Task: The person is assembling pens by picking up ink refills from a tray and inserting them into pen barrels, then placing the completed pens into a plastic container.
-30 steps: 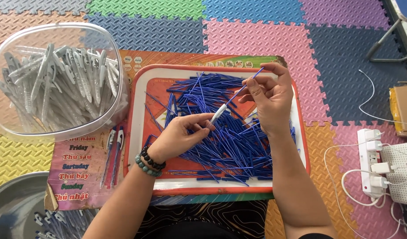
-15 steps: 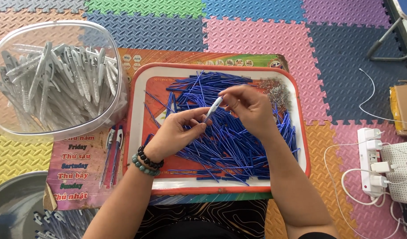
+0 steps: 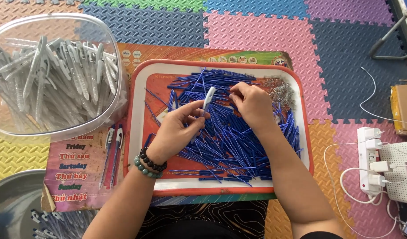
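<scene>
One head-worn camera looks steeply down from close above the red-rimmed plastic tray (image 3: 141,132) on the foam floor mats (image 3: 256,31), forearms entering from the near edge.

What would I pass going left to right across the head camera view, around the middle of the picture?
Clear tub of grey pen barrels → left hand holding a grey pen barrel → right hand over the blue refills → tray's red rim → white power strip.
</scene>
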